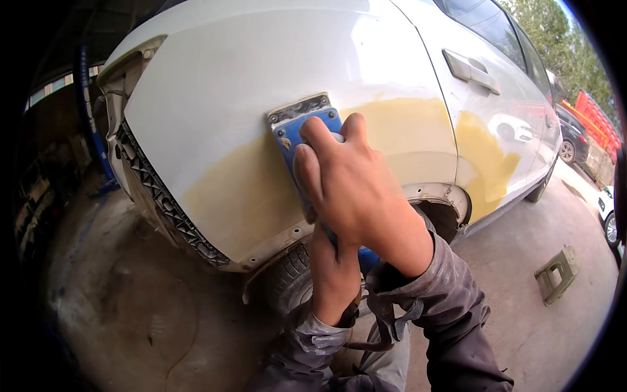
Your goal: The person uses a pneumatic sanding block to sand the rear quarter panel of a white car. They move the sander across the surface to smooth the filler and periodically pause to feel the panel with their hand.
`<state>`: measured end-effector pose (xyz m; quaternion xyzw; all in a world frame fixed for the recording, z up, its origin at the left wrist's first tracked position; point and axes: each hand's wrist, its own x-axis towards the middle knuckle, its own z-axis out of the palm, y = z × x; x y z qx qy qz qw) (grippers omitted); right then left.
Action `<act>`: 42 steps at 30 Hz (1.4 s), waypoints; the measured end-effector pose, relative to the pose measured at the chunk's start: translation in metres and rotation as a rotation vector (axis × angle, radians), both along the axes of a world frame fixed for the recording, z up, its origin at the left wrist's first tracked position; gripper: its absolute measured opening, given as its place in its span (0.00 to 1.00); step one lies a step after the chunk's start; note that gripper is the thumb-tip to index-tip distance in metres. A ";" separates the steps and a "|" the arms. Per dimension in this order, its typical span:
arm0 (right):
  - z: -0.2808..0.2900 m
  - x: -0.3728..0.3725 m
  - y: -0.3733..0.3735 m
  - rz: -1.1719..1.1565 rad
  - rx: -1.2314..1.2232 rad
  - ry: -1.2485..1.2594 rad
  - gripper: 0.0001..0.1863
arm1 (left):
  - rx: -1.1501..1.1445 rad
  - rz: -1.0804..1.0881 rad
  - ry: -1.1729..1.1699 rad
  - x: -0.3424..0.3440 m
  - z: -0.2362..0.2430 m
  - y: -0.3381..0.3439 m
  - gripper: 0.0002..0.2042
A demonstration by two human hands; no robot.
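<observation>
A blue sander with a dark, screwed end plate rests against the rear side panel of a white car. My right hand is closed over the front of the sander, its fingers bent around a pale knob. Below it my left hand grips the sander's rear part; its fingers are mostly hidden behind the tool and my right hand. The sander lies over a yellowish filler patch that spreads above the wheel arch. A second filler patch covers the lower edge of the door.
Under the arch sits a tyre. The bare rear end shows a black lattice bracket. A small step stool stands on the concrete at right. At left rises a blue post. Outside are a dark car and a red truck bed.
</observation>
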<state>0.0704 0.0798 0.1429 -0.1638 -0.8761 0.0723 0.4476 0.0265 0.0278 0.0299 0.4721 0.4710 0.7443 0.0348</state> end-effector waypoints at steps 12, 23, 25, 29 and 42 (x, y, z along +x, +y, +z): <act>-0.002 0.044 0.030 -0.098 0.057 0.007 0.14 | 0.046 -0.096 -0.018 0.038 -0.002 0.026 0.25; -0.001 0.029 0.010 -0.101 0.038 -0.045 0.13 | 0.087 -0.155 -0.014 0.024 -0.005 0.016 0.26; 0.001 0.027 0.009 -0.090 0.046 -0.049 0.13 | 0.066 -0.180 -0.029 0.023 -0.002 0.013 0.25; 0.002 0.032 0.011 -0.051 0.143 -0.039 0.12 | -0.029 -0.201 0.000 0.021 0.002 0.011 0.26; 0.000 0.044 0.016 -0.054 0.230 -0.062 0.13 | 0.030 -0.172 0.013 0.031 -0.004 0.021 0.25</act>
